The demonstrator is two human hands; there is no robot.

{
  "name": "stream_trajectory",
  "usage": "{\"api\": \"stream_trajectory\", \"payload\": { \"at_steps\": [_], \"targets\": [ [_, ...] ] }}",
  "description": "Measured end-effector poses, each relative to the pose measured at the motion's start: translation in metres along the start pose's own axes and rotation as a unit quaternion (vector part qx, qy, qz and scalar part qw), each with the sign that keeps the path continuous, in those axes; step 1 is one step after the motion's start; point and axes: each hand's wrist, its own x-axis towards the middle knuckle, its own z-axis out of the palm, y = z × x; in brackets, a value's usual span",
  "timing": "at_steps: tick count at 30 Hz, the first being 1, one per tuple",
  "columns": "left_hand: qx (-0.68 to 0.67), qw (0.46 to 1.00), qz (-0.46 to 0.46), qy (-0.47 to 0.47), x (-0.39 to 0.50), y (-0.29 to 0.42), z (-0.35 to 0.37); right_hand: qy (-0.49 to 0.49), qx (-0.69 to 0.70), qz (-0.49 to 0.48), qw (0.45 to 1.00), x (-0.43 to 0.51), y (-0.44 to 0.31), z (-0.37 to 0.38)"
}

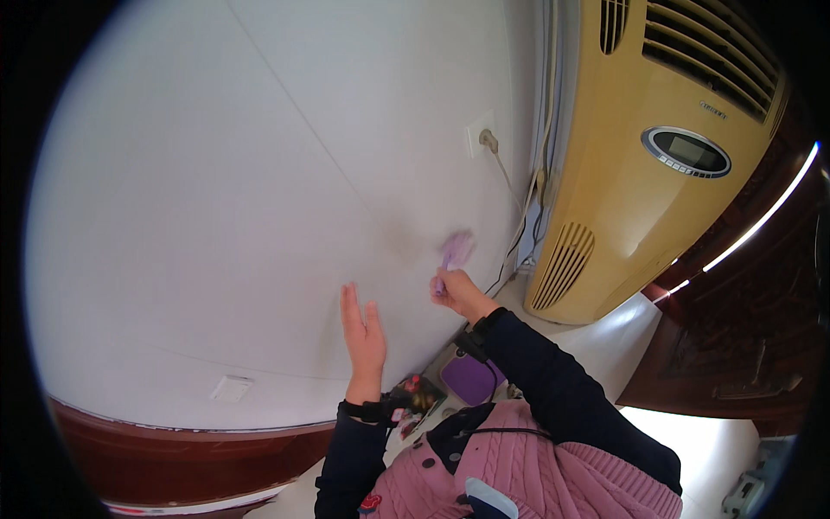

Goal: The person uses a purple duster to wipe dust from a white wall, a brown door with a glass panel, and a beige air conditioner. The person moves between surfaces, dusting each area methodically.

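Note:
My right hand (454, 292) is closed round the handle of a small purple brush-like tool (458, 248), whose blurred pinkish head points up at the white wall (259, 194). Whether the head touches the wall, I cannot tell. A smudgy darker patch or shadow shows on the wall just left of the tool. My left hand (364, 331) is raised at the wall, fingers extended and thumb apart, holding nothing. Both wrists wear black bands, and a black cable runs from the right one.
A yellowish floor-standing air conditioner (622, 168) stands at the right, beside a wall socket (481, 135) with a plug and hanging cables. Low down are a purple-topped object (472, 376), a white wall plate (231, 388) and dark red wooden furniture (188, 460).

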Motion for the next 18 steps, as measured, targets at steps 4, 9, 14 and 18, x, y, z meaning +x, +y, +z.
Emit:
{"api": "stream_trajectory", "payload": {
  "at_steps": [4,9,14,18],
  "targets": [
    [-0.009,1.0,-0.021,0.022,0.0,-0.006,-0.004,0.071,-0.05,-0.135,0.987,-0.007,-0.025,0.017],
    [0.002,0.999,-0.03,0.021,-0.011,-0.018,0.0,0.003,-0.148,0.13,0.981,-0.009,-0.024,0.0],
    [0.022,0.997,-0.072,0.012,-0.029,-0.043,-0.001,-0.156,-0.811,-0.02,0.563,-0.021,-0.021,-0.03],
    [0.025,0.994,-0.11,0.006,-0.041,-0.064,-0.006,-0.043,-0.846,-0.132,0.515,-0.051,-0.062,-0.028]
  ]
}}
